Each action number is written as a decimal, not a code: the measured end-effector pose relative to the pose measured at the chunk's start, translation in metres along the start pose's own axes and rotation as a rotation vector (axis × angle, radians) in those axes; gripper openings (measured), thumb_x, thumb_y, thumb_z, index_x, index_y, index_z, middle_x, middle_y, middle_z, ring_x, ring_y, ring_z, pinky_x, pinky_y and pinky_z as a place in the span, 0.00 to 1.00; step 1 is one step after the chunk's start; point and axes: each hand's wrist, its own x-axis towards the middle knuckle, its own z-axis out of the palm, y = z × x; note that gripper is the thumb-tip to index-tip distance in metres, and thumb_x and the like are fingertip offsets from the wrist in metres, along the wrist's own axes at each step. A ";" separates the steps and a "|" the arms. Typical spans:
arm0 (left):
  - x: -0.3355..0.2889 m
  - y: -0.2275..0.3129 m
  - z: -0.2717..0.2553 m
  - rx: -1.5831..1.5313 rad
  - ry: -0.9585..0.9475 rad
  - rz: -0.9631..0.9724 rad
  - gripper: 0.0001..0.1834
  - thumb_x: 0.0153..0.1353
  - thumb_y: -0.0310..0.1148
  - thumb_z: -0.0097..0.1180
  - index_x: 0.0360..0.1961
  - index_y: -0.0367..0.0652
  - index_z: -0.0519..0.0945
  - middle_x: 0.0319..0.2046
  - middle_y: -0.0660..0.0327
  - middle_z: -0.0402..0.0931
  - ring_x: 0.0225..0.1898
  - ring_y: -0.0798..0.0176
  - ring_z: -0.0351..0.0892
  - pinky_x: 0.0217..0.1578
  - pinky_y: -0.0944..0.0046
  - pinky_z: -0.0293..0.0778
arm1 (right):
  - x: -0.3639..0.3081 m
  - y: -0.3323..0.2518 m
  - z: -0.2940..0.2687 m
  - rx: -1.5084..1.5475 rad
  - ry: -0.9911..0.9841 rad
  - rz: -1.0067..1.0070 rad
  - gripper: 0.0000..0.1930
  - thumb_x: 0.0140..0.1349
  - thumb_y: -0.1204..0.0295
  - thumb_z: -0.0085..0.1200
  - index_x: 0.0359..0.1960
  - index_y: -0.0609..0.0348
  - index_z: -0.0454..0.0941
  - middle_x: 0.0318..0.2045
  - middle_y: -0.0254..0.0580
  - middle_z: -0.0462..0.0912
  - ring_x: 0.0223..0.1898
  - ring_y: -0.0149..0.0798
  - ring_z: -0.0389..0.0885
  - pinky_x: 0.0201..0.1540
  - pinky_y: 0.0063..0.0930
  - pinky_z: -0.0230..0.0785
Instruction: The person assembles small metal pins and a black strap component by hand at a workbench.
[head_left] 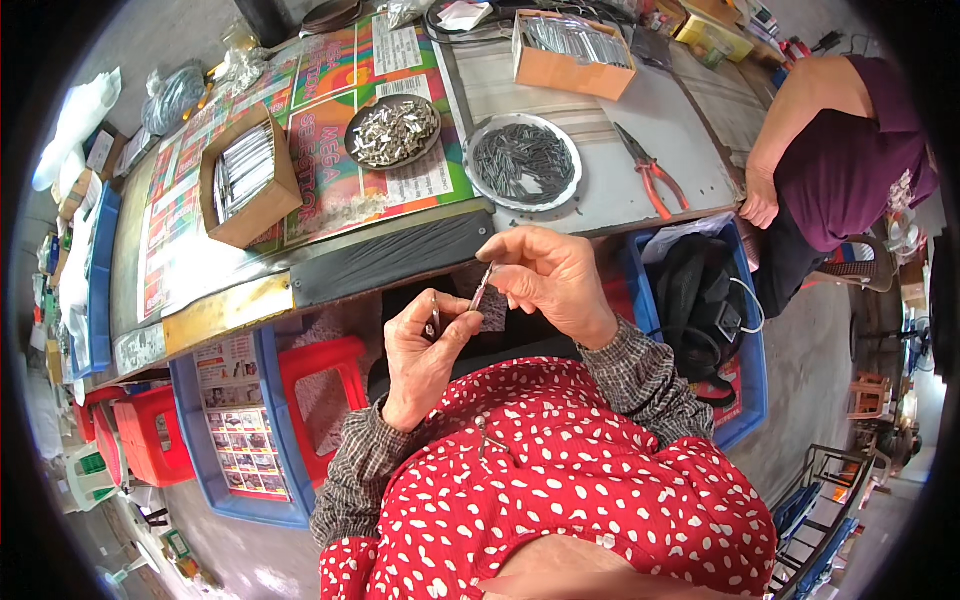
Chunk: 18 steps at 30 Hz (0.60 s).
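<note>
Slim piece (482, 290): silvery, tilted, partly hidden.

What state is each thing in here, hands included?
Left hand: closed, pinching
Right hand: closed, pinching
Slim piece: held between both hands
Dark bowl: heaped with small shiny pieces
White plate: holding dark strips
Left box: open, filled
Right box: open, filled
Pliers: lying on the table, handles spread
Right blue bin: open, dark items inside

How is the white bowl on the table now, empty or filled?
Not empty: thin dark pieces cover the inside of the white bowl. Depth: cannot tell.
</note>
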 end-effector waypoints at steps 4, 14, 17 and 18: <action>-0.003 0.004 0.001 -0.014 -0.017 -0.014 0.02 0.55 0.21 0.59 0.29 0.35 0.78 0.22 0.68 0.75 0.24 0.81 0.68 0.26 0.79 0.65 | 0.000 0.004 0.002 -0.040 -0.058 0.015 0.06 0.58 0.75 0.57 0.34 0.64 0.76 0.23 0.28 0.76 0.20 0.15 0.68 0.20 0.10 0.58; -0.001 0.001 -0.002 0.124 -0.136 0.044 0.07 0.57 0.27 0.58 0.34 0.35 0.76 0.21 0.67 0.71 0.23 0.78 0.65 0.25 0.76 0.65 | -0.003 0.003 0.010 -0.097 -0.120 0.039 0.03 0.58 0.77 0.56 0.30 0.63 0.75 0.23 0.29 0.77 0.22 0.17 0.71 0.21 0.10 0.61; -0.006 -0.003 -0.001 0.066 -0.168 0.037 0.06 0.61 0.27 0.52 0.34 0.34 0.76 0.19 0.65 0.71 0.23 0.76 0.69 0.23 0.72 0.67 | -0.004 0.006 0.011 -0.086 -0.126 0.066 0.04 0.57 0.80 0.54 0.34 0.65 0.74 0.24 0.31 0.77 0.24 0.19 0.73 0.24 0.11 0.63; -0.007 0.005 -0.003 0.144 -0.197 0.023 0.08 0.63 0.29 0.49 0.34 0.35 0.76 0.18 0.64 0.71 0.21 0.76 0.69 0.22 0.72 0.67 | -0.006 0.004 0.013 -0.082 -0.106 0.044 0.06 0.57 0.80 0.54 0.36 0.66 0.74 0.24 0.31 0.77 0.25 0.20 0.73 0.25 0.12 0.64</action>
